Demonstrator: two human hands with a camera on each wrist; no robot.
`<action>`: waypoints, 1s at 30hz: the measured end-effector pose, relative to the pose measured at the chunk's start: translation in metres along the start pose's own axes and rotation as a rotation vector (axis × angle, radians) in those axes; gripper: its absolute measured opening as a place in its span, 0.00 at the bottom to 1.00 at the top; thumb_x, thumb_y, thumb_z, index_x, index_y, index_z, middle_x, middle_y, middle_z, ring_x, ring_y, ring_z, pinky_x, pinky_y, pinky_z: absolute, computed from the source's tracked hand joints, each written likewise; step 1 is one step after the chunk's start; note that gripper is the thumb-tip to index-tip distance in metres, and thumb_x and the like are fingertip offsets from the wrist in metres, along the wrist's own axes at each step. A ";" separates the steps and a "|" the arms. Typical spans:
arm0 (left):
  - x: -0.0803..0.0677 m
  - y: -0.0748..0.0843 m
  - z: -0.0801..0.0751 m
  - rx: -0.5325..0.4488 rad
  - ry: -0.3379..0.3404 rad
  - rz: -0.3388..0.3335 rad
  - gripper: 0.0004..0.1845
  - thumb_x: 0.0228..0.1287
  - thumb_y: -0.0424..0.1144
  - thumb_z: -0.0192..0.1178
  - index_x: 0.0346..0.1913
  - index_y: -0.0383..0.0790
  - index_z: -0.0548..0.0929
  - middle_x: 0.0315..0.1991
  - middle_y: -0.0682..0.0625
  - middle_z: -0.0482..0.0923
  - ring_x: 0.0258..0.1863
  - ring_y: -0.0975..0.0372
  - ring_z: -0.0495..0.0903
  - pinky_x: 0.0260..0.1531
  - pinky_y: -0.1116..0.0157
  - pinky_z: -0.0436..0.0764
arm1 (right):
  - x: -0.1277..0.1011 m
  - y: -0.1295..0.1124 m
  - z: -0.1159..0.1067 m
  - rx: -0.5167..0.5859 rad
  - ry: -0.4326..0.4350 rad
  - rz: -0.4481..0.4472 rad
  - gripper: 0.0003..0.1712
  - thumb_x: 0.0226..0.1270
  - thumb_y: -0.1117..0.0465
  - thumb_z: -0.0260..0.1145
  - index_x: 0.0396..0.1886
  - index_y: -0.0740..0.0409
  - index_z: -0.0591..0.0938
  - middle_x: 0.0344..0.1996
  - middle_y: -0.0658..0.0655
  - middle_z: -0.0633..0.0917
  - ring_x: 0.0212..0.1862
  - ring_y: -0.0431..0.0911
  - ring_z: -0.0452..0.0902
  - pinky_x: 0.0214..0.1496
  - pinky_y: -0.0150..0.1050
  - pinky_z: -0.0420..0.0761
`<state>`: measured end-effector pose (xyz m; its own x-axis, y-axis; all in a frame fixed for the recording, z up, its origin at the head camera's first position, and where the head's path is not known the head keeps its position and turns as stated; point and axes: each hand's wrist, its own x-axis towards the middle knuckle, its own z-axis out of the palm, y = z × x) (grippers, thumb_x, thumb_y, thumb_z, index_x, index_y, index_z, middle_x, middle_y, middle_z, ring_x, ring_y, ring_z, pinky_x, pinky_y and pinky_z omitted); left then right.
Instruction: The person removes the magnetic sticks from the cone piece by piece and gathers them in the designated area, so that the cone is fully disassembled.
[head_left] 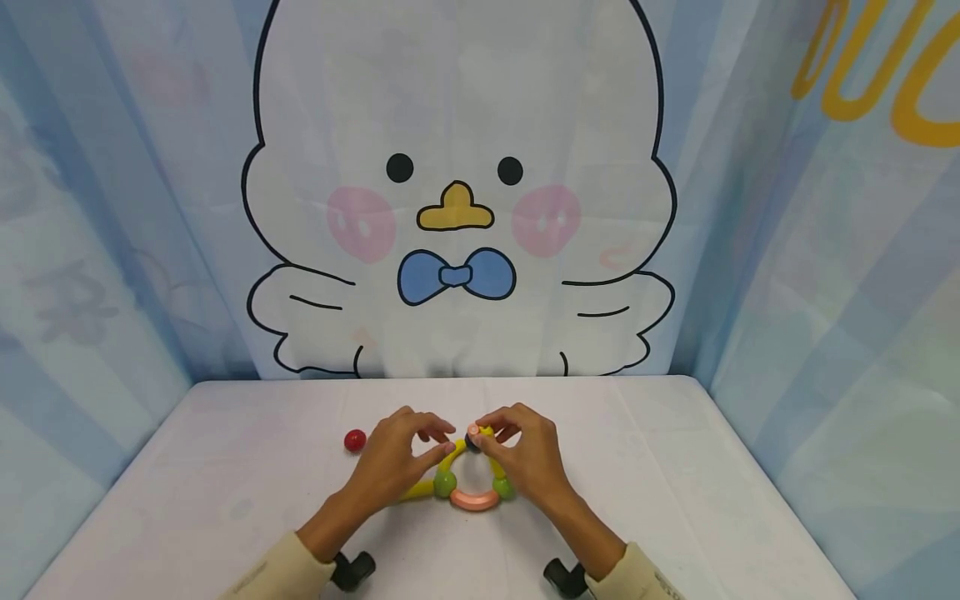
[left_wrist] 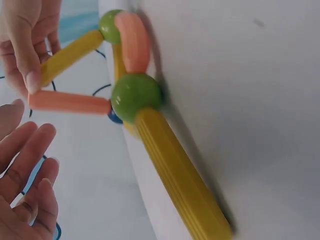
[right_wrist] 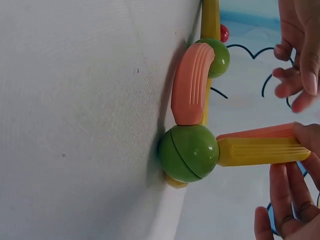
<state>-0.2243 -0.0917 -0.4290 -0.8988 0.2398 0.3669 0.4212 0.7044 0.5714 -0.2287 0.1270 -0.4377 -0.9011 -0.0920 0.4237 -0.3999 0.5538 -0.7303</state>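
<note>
My right hand (head_left: 528,454) pinches the upper ends of a raised yellow stick (left_wrist: 72,55) and a raised orange stick (left_wrist: 72,102), which meet at the fingertips. The yellow one rises from a green ball (right_wrist: 189,153), the orange one from a dark blue ball (left_wrist: 115,117). A curved orange piece (head_left: 474,501) links that green ball to another green ball (head_left: 445,483), forming part of a ring lying on the table. From the left green ball a long yellow stick (left_wrist: 180,175) runs outward. My left hand (head_left: 393,454) hovers beside the ring, fingers apart, holding nothing.
A red ball (head_left: 355,441) lies on the white table (head_left: 637,467), just left of my left hand. Behind the table's far edge hangs a curtain (head_left: 457,333) with a cartoon bird on it. More curtain encloses both sides.
</note>
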 end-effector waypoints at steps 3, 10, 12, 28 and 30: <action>0.008 0.007 0.008 -0.055 0.021 0.012 0.11 0.63 0.43 0.77 0.47 0.51 0.92 0.34 0.60 0.89 0.39 0.59 0.81 0.41 0.66 0.77 | 0.001 0.001 0.000 0.010 0.005 -0.009 0.09 0.60 0.56 0.83 0.40 0.44 0.93 0.31 0.44 0.86 0.34 0.41 0.84 0.36 0.31 0.81; 0.014 0.011 0.018 -0.137 0.042 -0.017 0.06 0.66 0.44 0.75 0.44 0.50 0.93 0.32 0.59 0.86 0.39 0.56 0.82 0.41 0.65 0.76 | 0.001 0.001 0.002 0.019 0.002 -0.017 0.09 0.61 0.54 0.83 0.40 0.46 0.93 0.33 0.46 0.88 0.34 0.40 0.85 0.36 0.31 0.83; 0.015 0.010 0.020 -0.148 0.042 -0.026 0.06 0.66 0.44 0.76 0.43 0.50 0.93 0.32 0.59 0.86 0.38 0.56 0.82 0.41 0.65 0.76 | 0.001 0.002 0.002 0.018 0.004 -0.014 0.09 0.61 0.54 0.83 0.40 0.47 0.93 0.33 0.46 0.88 0.34 0.41 0.85 0.36 0.31 0.83; 0.007 0.006 0.021 -0.138 -0.019 -0.032 0.06 0.63 0.47 0.77 0.40 0.53 0.92 0.33 0.63 0.88 0.37 0.64 0.81 0.40 0.68 0.78 | -0.002 0.002 -0.002 -0.002 0.006 0.017 0.12 0.59 0.58 0.83 0.43 0.48 0.94 0.34 0.46 0.89 0.38 0.42 0.85 0.38 0.30 0.85; 0.003 0.006 0.022 -0.133 -0.043 -0.033 0.07 0.63 0.48 0.77 0.40 0.53 0.93 0.33 0.63 0.88 0.38 0.63 0.80 0.39 0.68 0.78 | -0.002 0.002 -0.003 0.002 0.002 0.024 0.11 0.59 0.59 0.82 0.43 0.48 0.94 0.34 0.46 0.88 0.38 0.42 0.84 0.39 0.29 0.85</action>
<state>-0.2273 -0.0723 -0.4404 -0.9156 0.2486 0.3161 0.4012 0.6184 0.6757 -0.2271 0.1305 -0.4382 -0.9102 -0.0766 0.4070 -0.3781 0.5545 -0.7413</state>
